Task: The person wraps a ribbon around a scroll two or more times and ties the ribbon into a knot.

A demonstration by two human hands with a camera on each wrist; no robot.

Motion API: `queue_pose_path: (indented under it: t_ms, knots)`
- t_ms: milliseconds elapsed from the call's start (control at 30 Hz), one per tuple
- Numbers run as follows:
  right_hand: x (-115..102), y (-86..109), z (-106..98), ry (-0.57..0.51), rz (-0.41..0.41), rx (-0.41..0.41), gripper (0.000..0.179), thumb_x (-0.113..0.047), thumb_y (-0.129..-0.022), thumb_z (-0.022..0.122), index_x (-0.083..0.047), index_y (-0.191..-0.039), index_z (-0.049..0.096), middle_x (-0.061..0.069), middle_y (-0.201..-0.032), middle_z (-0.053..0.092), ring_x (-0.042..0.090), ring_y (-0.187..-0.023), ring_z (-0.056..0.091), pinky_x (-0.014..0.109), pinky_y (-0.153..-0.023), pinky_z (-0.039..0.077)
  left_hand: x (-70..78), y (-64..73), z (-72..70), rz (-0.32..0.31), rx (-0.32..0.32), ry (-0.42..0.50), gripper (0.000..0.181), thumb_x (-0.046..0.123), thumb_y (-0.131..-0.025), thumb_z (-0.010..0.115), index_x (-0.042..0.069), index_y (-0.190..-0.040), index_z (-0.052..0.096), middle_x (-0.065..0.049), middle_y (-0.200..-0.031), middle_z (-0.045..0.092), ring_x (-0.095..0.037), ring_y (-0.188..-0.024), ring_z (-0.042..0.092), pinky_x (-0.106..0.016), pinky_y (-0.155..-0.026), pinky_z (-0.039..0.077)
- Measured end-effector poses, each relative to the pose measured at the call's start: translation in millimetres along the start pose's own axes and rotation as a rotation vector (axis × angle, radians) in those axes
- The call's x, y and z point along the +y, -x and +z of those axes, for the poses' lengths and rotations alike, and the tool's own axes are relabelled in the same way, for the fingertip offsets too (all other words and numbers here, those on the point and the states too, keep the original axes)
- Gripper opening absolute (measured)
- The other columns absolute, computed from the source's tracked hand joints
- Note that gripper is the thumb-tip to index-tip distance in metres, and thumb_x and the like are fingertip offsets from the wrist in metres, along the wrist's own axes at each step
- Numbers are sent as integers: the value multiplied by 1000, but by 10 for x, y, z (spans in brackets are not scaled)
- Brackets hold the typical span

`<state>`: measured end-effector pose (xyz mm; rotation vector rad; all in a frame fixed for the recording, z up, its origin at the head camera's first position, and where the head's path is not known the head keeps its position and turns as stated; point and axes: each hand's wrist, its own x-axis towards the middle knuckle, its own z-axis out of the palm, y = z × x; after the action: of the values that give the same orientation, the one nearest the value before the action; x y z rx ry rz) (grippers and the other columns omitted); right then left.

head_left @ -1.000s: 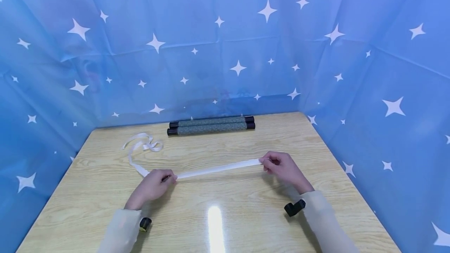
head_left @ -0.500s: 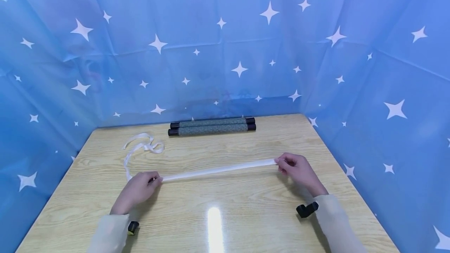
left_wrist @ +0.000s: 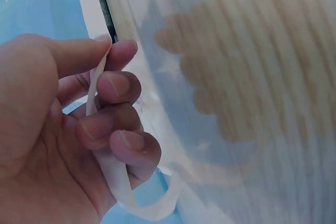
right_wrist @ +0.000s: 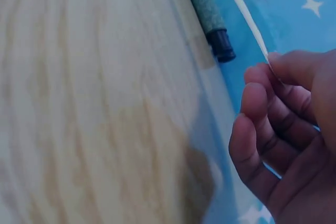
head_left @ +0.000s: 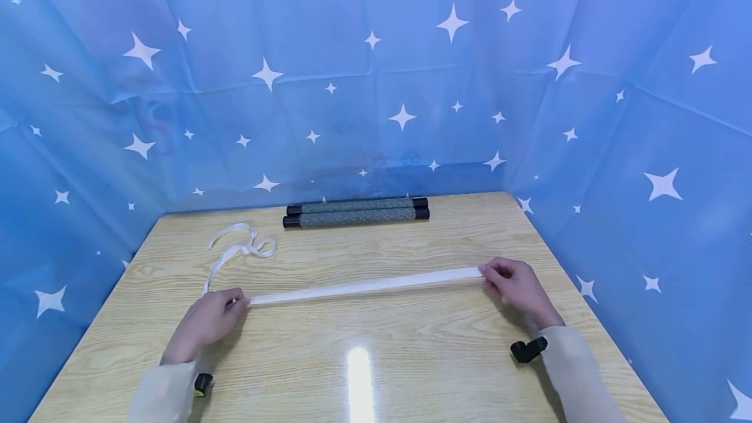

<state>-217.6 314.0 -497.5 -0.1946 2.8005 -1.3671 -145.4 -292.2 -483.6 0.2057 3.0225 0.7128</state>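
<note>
A white ribbon (head_left: 364, 286) is drawn out nearly straight between my two hands, over the front half of the table. My left hand (head_left: 205, 320) pinches it between thumb and index finger; in the left wrist view the ribbon (left_wrist: 117, 177) runs on through the curled fingers and loops below the palm. Its loose tail lies in curls on the table, behind the left hand. At the other side, my right hand (head_left: 519, 289) pinches the ribbon's end between thumb and forefinger. The right wrist view shows the ribbon (right_wrist: 244, 11) running taut up from those fingertips.
Two rolled scrolls (head_left: 355, 216) in green patterned cloth with dark end knobs lie side by side at the table's back edge. The wooden table (head_left: 446, 351) has a bright light reflection near the front. Blue star-printed curtains (head_left: 329, 116) enclose the back and sides.
My hands have moved apart, left hand leftward and right hand rightward, so the stretch of ribbon between them is longer. The loose tail has been drawn partly toward the left hand.
</note>
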Motion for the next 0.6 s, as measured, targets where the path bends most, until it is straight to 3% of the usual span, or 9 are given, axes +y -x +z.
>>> queue_pose_path:
  t_ms: [167, 367, 600]
  knots:
    - [52, -29, 0, 79, -6, 1, 36, -41, -103, 62, -9, -90, 71, 6, -72, 65, 14, -61, 54, 26, -58, 43, -38, -53, 7, -28, -20, 34, 34, 29, -106, 58, 17, -74, 55, 6, -59, 37, -10, -50, 32, -25, -51, 30]
    - [41, -55, 10, 228, -43, -4, 28, -34, -103, 64, -14, -84, 68, 1, -70, 58, 14, -62, 47, 26, -63, 38, -38, -117, 28, -108, -80, 83, 42, 33, -104, 60, 15, -67, 54, 4, -59, 39, -14, -55, 37, -27, -55, 31]
    - [-25, -84, -4, 305, -60, -30, 29, -33, -101, 66, -14, -79, 67, -2, -63, 51, 12, -57, 40, 26, -60, 33, -63, -200, 25, -122, -117, 101, 45, 35, -103, 61, 15, -65, 49, 4, -58, 36, -14, -54, 33, -28, -56, 30]
